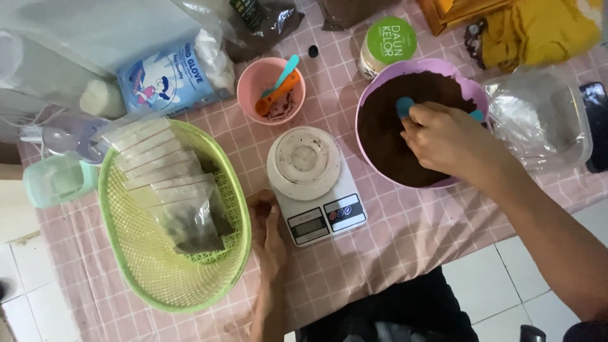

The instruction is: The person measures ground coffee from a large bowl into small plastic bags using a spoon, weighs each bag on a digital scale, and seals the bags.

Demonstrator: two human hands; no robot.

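Observation:
My right hand [449, 140] is closed on a blue spoon [405, 106] whose bowl dips into dark brown powder filling a purple bowl [465, 85]. My left hand [269, 231] rests on the pink checked cloth [392, 240], touching the left side of a white kitchen scale [335, 212]. A round white dish [304, 161] sits on the scale. To the left of that hand stands a green oval basket [158, 285] holding a row of several small clear packets [168, 183] with dark contents.
A pink bowl [253, 82] with an orange and a teal spoon stands behind the scale. A green-lidded jar [387, 41], a glove box [164, 79], a mint container [57, 180], clear plastic bags [538, 120] and a phone [598, 120] surround the work area.

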